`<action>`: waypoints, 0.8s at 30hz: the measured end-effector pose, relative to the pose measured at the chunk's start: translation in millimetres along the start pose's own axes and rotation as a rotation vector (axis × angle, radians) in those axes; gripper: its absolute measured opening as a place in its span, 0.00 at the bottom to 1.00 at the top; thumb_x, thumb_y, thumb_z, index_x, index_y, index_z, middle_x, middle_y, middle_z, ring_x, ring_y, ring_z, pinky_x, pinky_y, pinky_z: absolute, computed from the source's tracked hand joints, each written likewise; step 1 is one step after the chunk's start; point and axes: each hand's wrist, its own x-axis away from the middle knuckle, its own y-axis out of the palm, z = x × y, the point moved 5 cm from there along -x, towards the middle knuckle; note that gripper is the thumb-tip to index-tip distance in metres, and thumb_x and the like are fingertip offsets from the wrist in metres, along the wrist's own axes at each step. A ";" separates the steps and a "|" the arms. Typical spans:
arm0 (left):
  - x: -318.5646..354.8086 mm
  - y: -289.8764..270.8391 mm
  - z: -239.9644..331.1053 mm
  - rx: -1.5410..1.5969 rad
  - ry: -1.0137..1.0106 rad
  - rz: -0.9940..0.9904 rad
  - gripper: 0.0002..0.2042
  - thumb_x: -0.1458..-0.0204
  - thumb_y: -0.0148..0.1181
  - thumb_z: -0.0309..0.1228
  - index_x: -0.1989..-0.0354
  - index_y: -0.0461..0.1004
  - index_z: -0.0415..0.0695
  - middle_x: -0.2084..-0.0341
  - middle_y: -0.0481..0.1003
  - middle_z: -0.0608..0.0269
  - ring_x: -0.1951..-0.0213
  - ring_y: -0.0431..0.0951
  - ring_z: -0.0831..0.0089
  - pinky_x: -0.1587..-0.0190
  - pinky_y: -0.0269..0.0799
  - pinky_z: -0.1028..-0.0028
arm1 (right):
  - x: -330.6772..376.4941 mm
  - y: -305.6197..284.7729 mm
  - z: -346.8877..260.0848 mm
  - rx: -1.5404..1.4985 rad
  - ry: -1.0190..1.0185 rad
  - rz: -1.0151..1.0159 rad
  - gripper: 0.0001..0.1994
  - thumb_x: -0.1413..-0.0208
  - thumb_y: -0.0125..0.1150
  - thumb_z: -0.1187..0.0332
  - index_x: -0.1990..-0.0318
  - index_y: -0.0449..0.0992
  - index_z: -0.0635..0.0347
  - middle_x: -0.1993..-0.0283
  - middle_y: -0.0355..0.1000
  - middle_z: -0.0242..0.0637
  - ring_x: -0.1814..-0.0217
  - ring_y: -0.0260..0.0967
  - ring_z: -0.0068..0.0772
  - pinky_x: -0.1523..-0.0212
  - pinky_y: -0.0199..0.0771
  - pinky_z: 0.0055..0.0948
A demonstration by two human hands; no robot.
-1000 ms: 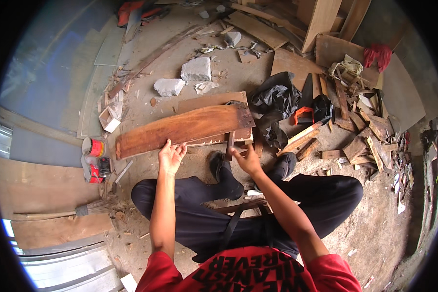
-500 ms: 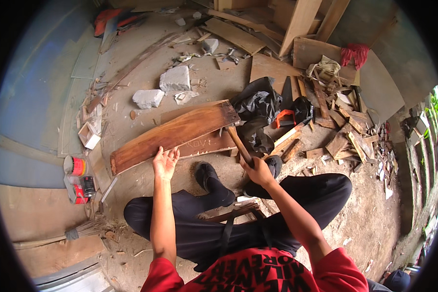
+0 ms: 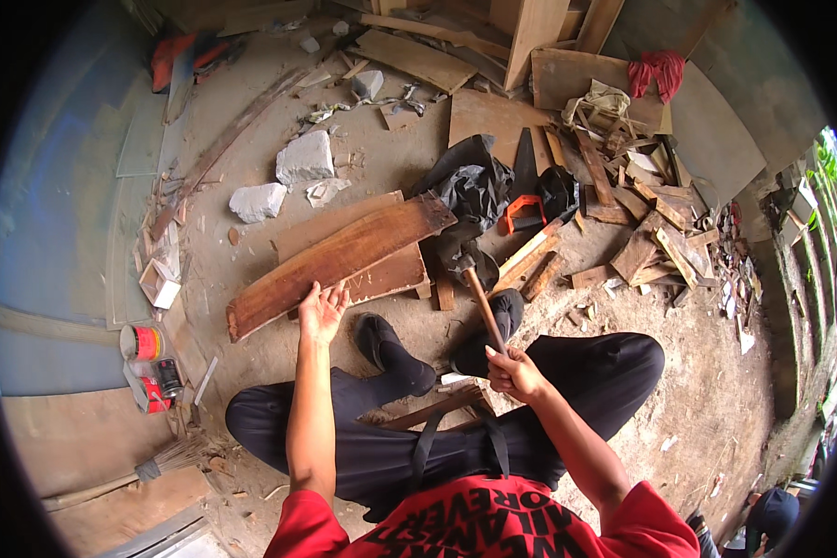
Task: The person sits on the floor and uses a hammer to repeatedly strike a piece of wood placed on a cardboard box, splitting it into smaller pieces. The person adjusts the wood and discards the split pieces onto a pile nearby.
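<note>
While I'm sitting cross-legged on the dirt floor, the thing I'm working on is this long reddish-brown plank (image 3: 339, 260) lying on the ground right in front of my left hand (image 3: 322, 312). That hand is open, fingers spread, resting on the near edge of the plank around the middle. My right hand (image 3: 514, 370) is clenched round the wooden handle of a hammer (image 3: 474, 279), whose dark head is up at the plank's far right end.

My guess is the plank's fairly heavy and properly stiff. It looks like dense hardwood with a slightly cupped face, smooth-ish on top and rougher along the edges, so not slippery but maybe splintery. I'd grab it along the long edge near the middle so it balances; the ends would lever on me. It sits on top of another flatter board (image 3: 386, 277), so it could rock a bit.

Past the hammer head there's a crumpled black plastic bag (image 3: 474, 186) and a handsaw with an orange handle (image 3: 523, 206). Off beyond my right hand is a pile of short wood offcuts (image 3: 637, 246), rough and jagged. Out past my left hand lie two pale chunks of stone (image 3: 284, 177), and further left a red tin (image 3: 140, 342) beside a small bottle (image 3: 168, 377). A straw brush (image 3: 149, 470) lies down by my left elbow. My black shoes (image 3: 395, 349) are between my hands.
</note>
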 end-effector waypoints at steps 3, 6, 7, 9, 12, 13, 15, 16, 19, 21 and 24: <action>-0.3 -1.6 6.2 -0.152 -0.032 0.036 0.18 0.32 0.49 0.39 0.51 0.71 0.33 0.56 0.80 0.49 0.47 0.80 0.62 0.50 0.80 0.65 | -8.9 -5.7 -5.4 -0.041 -0.137 -0.062 0.17 0.30 0.56 0.60 0.71 0.59 0.48 0.82 0.51 0.20 0.83 0.48 0.16 0.81 0.48 0.22; 9.7 8.5 14.0 -0.497 -0.207 0.054 0.23 0.33 0.51 0.47 0.52 0.74 0.35 0.57 0.82 0.49 0.53 0.84 0.63 0.70 0.77 0.80 | -9.0 -11.6 -15.2 -0.079 -0.180 -0.077 0.17 0.29 0.53 0.59 0.72 0.59 0.48 0.82 0.51 0.21 0.83 0.49 0.19 0.80 0.50 0.24; 12.7 11.9 18.0 -0.644 -0.297 0.024 0.24 0.34 0.51 0.49 0.53 0.75 0.35 0.58 0.82 0.50 0.55 0.85 0.64 0.74 0.74 0.82 | -8.6 -13.6 -19.8 -0.095 -0.208 -0.077 0.17 0.29 0.53 0.59 0.72 0.59 0.48 0.82 0.51 0.22 0.83 0.49 0.19 0.80 0.51 0.24; 15.6 11.7 26.0 -0.940 -0.326 0.081 0.29 0.36 0.51 0.56 0.54 0.79 0.37 0.60 0.84 0.53 0.61 0.86 0.69 0.80 0.63 0.84 | -10.9 -19.5 -24.0 -0.132 -0.259 -0.033 0.18 0.29 0.53 0.57 0.72 0.60 0.50 0.81 0.53 0.24 0.81 0.52 0.21 0.78 0.54 0.24; 19.4 43.3 30.1 -1.195 -0.163 0.111 0.29 0.38 0.54 0.57 0.57 0.80 0.37 0.65 0.84 0.56 0.64 0.86 0.71 0.75 0.69 0.84 | -10.2 -24.7 -26.5 -0.027 -0.351 0.050 0.14 0.30 0.54 0.57 0.68 0.64 0.52 0.78 0.60 0.26 0.79 0.59 0.22 0.76 0.60 0.24; 11.1 59.1 23.4 -1.260 0.027 0.081 0.29 0.39 0.55 0.57 0.55 0.80 0.38 0.63 0.84 0.55 0.61 0.85 0.69 0.70 0.72 0.80 | -11.0 -24.0 -28.6 0.078 -0.388 0.120 0.13 0.30 0.54 0.58 0.66 0.66 0.52 0.77 0.61 0.27 0.79 0.60 0.22 0.76 0.61 0.24; -0.7 89.2 11.8 -1.362 0.421 0.034 0.29 0.41 0.58 0.57 0.53 0.79 0.38 0.59 0.83 0.52 0.56 0.84 0.65 0.60 0.78 0.73 | -12.6 -18.4 -34.2 0.191 -0.442 0.259 0.11 0.30 0.55 0.59 0.64 0.67 0.53 0.75 0.64 0.27 0.78 0.63 0.21 0.77 0.62 0.24; -3.1 116.1 0.4 -1.584 0.632 -0.033 0.32 0.44 0.61 0.59 0.48 0.76 0.39 0.51 0.78 0.49 0.47 0.79 0.62 0.49 0.73 0.65 | -12.0 -18.2 -38.7 0.199 -0.467 0.341 0.11 0.30 0.56 0.59 0.62 0.68 0.54 0.74 0.64 0.27 0.77 0.64 0.21 0.78 0.63 0.23; -23.2 160.7 -42.9 -2.092 0.881 -0.221 0.52 0.58 0.70 0.64 0.30 0.61 0.42 0.28 0.55 0.46 0.26 0.53 0.55 0.27 0.45 0.46 | -15.9 -46.2 -50.6 0.134 -0.500 0.480 0.14 0.31 0.57 0.58 0.67 0.63 0.51 0.79 0.59 0.23 0.84 0.57 0.17 0.86 0.55 0.21; -45.9 164.7 -60.8 -2.223 0.840 -0.238 0.64 0.67 0.69 0.71 0.25 0.49 0.43 0.24 0.45 0.47 0.23 0.41 0.53 0.26 0.32 0.41 | -21.8 -57.1 -47.1 0.178 -0.500 0.539 0.16 0.30 0.55 0.57 0.69 0.61 0.49 0.82 0.54 0.20 0.88 0.50 0.14 0.88 0.50 0.21; -60.1 164.4 -79.6 -2.183 0.827 -0.187 0.67 0.69 0.69 0.72 0.25 0.48 0.38 0.25 0.47 0.45 0.23 0.42 0.52 0.26 0.28 0.39 | -14.0 -53.4 -38.0 0.162 -0.543 0.515 0.15 0.29 0.53 0.57 0.68 0.61 0.49 0.83 0.52 0.18 0.88 0.48 0.12 0.88 0.48 0.20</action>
